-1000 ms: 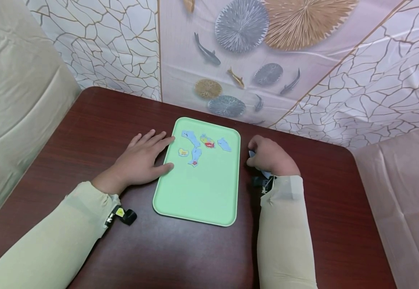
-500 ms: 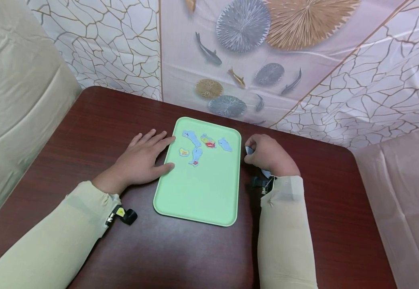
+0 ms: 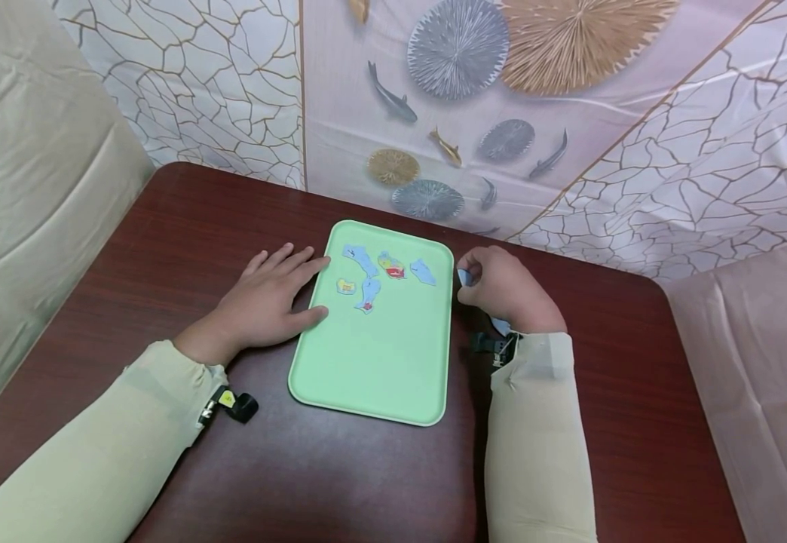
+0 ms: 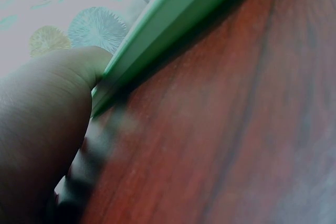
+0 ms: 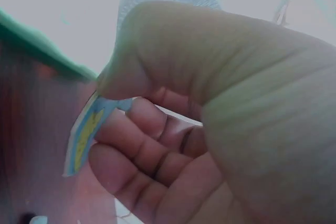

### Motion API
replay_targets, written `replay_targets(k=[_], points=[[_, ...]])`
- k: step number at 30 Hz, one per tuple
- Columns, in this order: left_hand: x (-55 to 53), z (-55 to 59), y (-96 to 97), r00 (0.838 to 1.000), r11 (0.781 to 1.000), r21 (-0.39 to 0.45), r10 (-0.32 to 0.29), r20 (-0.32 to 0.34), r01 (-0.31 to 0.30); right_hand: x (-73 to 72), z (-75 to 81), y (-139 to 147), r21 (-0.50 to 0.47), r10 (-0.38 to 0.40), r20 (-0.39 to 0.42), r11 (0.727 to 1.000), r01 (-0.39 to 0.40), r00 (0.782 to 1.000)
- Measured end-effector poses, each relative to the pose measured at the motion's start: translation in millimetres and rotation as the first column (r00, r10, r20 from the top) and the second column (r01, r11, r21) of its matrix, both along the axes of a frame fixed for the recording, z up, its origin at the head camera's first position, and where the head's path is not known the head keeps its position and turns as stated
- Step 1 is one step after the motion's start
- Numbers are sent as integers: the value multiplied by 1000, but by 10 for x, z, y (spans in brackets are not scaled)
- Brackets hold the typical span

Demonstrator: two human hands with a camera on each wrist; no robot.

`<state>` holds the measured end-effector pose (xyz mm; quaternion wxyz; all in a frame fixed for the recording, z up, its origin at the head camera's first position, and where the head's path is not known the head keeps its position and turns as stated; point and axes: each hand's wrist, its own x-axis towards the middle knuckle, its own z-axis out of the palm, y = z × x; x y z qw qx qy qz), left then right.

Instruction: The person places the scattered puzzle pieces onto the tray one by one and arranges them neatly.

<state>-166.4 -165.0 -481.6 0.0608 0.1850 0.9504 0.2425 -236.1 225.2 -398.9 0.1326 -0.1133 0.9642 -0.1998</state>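
Note:
In the head view a pale green tray lies on the table with several flat, irregular puzzle pieces toward its far end. Among them are a blue piece, a yellow piece and a red-and-yellow piece. My left hand lies with fingers spread at the tray's left side, thumb and index finger touching its rim. Just right of the tray, my right hand pinches a blue puzzle piece with a yellow patch, between thumb and fingers. Part of that piece is hidden by the hand.
Another blue piece shows on the table by the right wrist, partly covered. The dark red-brown table ends at a patterned cloth behind. A black wrist camera sits on the left sleeve.
My right hand has raised the puzzle piece slightly and shifted a little away from me and toward the tray. My left hand stays at the tray's edge.

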Motion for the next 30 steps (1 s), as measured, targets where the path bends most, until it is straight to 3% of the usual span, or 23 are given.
replay_targets(k=[12, 30], points=[[12, 4, 6, 1000, 1000, 3, 1, -5, -1, 67, 129, -110, -11, 56, -81, 998, -57, 995], [-2, -9, 4, 1000, 1000, 4, 5, 0, -5, 168, 227, -312, -10, 151, -113, 988, -153, 982]])
